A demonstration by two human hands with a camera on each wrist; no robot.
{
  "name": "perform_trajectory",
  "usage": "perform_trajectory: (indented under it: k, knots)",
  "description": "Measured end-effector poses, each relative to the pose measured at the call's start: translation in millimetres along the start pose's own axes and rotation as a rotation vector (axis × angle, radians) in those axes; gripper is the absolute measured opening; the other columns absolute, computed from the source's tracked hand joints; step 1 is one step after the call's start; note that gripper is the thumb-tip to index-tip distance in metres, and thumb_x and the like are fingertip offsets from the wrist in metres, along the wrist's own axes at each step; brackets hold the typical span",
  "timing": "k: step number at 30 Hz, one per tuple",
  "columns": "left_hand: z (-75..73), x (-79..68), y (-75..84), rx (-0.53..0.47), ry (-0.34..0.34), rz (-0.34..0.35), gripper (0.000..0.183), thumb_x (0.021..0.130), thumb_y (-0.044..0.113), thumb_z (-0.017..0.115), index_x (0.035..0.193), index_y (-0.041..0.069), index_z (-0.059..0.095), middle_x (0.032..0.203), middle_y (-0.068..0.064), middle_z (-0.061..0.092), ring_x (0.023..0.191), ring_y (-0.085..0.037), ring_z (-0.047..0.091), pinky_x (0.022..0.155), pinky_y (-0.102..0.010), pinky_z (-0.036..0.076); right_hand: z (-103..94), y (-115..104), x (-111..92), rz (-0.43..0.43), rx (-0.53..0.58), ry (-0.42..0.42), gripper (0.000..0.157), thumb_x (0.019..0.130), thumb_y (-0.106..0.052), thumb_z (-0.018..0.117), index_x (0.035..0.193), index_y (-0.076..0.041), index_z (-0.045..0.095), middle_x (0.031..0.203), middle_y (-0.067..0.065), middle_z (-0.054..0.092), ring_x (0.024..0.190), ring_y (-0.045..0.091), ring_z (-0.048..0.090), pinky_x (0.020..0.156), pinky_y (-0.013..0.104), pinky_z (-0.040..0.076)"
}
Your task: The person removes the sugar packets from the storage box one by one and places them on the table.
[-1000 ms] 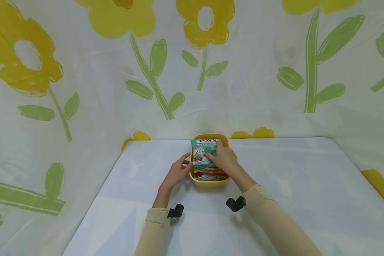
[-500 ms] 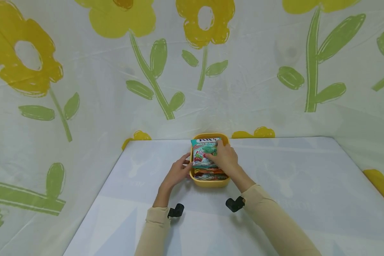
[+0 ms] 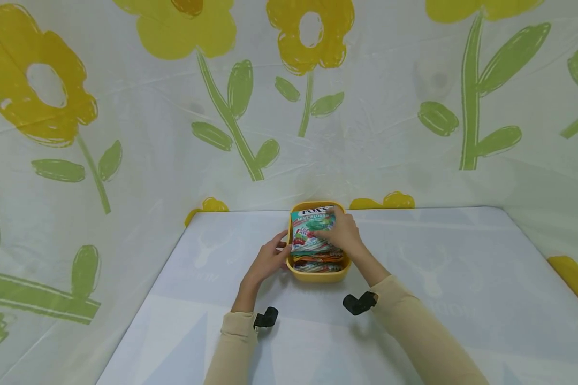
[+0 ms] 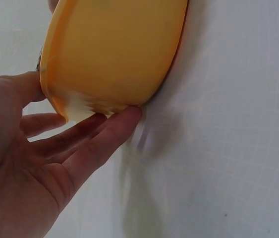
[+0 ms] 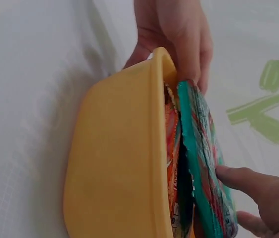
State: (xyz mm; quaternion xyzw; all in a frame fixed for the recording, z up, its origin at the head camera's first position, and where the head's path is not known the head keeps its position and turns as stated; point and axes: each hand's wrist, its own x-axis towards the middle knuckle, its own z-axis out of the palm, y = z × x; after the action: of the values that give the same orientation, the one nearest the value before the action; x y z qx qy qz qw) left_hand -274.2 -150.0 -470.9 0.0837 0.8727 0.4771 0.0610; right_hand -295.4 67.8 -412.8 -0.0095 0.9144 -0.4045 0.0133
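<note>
A yellow tub [image 3: 319,277] stands near the back edge of the table, with candy packets inside. On top lies a teal FOX'S packet [image 3: 302,240], tilted and standing out past the tub's rim in the right wrist view. My right hand [image 3: 344,233] spreads over its upper right part, with straight fingers touching its face. Orange packets [image 5: 171,134] sit underneath it. My left hand [image 3: 268,260] holds the tub's left side, its thumb at the rim and its fingers [image 4: 104,141] against the outer wall.
The white table [image 3: 438,310] extends on both sides of the tub and toward me. A cloth backdrop [image 3: 375,133] with yellow flowers and green leaves hangs right behind it. Black wrist mounts [image 3: 266,317] sit at both sleeves.
The teal packet has shifted slightly to the right and lies lower against the tub, along with my right hand. My left hand keeps its place at the tub's side.
</note>
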Motion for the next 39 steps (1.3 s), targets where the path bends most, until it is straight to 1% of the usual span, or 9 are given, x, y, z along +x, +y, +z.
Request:
perform_trajectory:
  k: [3,7,11,17,21,27,33,36,39]
  knots:
    - [-0.1,0.1,-0.2,-0.003,-0.001,-0.002,0.055,0.1,0.03,0.053,0.151,0.018,0.037,0.13,-0.02,0.06,0.103,-0.029,0.067,0.067,-0.029,0.063,-2.7,3.3,3.4,0.034,0.071,-0.058,0.076,0.085,-0.032,0.075,0.147,-0.009,0.038,0.147,0.024,0.042,0.132,0.041,0.045,0.109,0.057,0.044]
    - [-0.5,0.2,-0.4,-0.009,-0.007,0.004,0.055,0.1,0.03,0.053,0.151,0.018,0.037,0.129,-0.02,0.06,0.103,-0.029,0.067,0.066,-0.029,0.063,-5.2,6.0,6.5,0.072,0.116,-0.112,0.079,0.089,-0.036,0.07,0.153,-0.008,0.031,0.157,0.022,0.031,0.141,0.041,0.035,0.115,0.057,0.037]
    - [-0.9,-0.3,0.2,-0.004,-0.009,0.005,0.055,0.1,0.03,0.052,0.151,0.017,0.036,0.13,-0.021,0.06,0.105,-0.029,0.066,0.067,-0.029,0.063,-6.7,7.0,6.6,0.062,0.189,-0.104,0.078,0.091,-0.034,0.067,0.154,-0.008,0.029,0.158,0.021,0.029,0.142,0.04,0.034,0.117,0.056,0.036]
    - [-1.3,-0.6,2.5,-0.011,-0.006,-0.023,0.057,0.1,0.036,0.053,0.152,0.02,0.036,0.132,-0.019,0.058,0.111,-0.031,0.064,0.07,-0.03,0.064,-5.8,10.0,5.8,0.011,0.337,-0.107,0.063,0.097,-0.024,0.059,0.153,-0.009,0.033,0.157,0.02,0.032,0.14,0.038,0.037,0.117,0.053,0.036]
    - [-1.6,-0.4,2.1,-0.026,-0.016,-0.029,0.058,0.1,0.037,0.053,0.152,0.021,0.035,0.132,-0.019,0.058,0.113,-0.031,0.063,0.069,-0.03,0.063,-5.6,13.2,5.4,0.02,0.408,-0.127,0.057,0.101,-0.022,0.053,0.153,-0.011,0.033,0.16,0.018,0.028,0.142,0.035,0.035,0.118,0.051,0.035]
    - [-1.6,-1.2,1.8,-0.036,-0.021,-0.014,0.058,0.099,0.036,0.054,0.152,0.02,0.036,0.131,-0.019,0.059,0.111,-0.032,0.063,0.067,-0.03,0.063,-11.3,11.3,2.6,0.033,0.513,-0.104,0.055,0.098,-0.022,0.058,0.15,-0.013,0.041,0.16,0.015,0.03,0.145,0.031,0.032,0.12,0.047,0.034]
    - [-1.1,-0.4,0.1,-0.024,-0.02,0.01,0.058,0.1,0.035,0.052,0.152,0.016,0.036,0.131,-0.021,0.059,0.109,-0.032,0.065,0.066,-0.03,0.063,-14.4,11.2,5.4,0.086,0.63,-0.11,0.056,0.094,-0.028,0.065,0.146,-0.021,0.047,0.157,0.01,0.036,0.135,0.029,0.043,0.112,0.042,0.045]
    - [-0.8,0.0,-0.9,-0.023,-0.015,0.016,0.057,0.1,0.035,0.053,0.152,0.017,0.037,0.13,-0.021,0.06,0.108,-0.033,0.065,0.065,-0.03,0.063,-15.5,12.6,5.6,0.109,0.704,-0.124,0.056,0.093,-0.029,0.066,0.146,-0.023,0.048,0.153,0.01,0.041,0.124,0.027,0.051,0.1,0.036,0.054]
    - [-0.8,0.1,-0.8,-0.028,-0.012,0.009,0.057,0.099,0.035,0.053,0.151,0.019,0.037,0.129,-0.02,0.06,0.107,-0.031,0.065,0.064,-0.03,0.063,-18.0,14.4,4.4,0.109,0.777,-0.146,0.057,0.094,-0.027,0.065,0.147,-0.023,0.046,0.15,0.011,0.043,0.114,0.024,0.057,0.087,0.027,0.06]
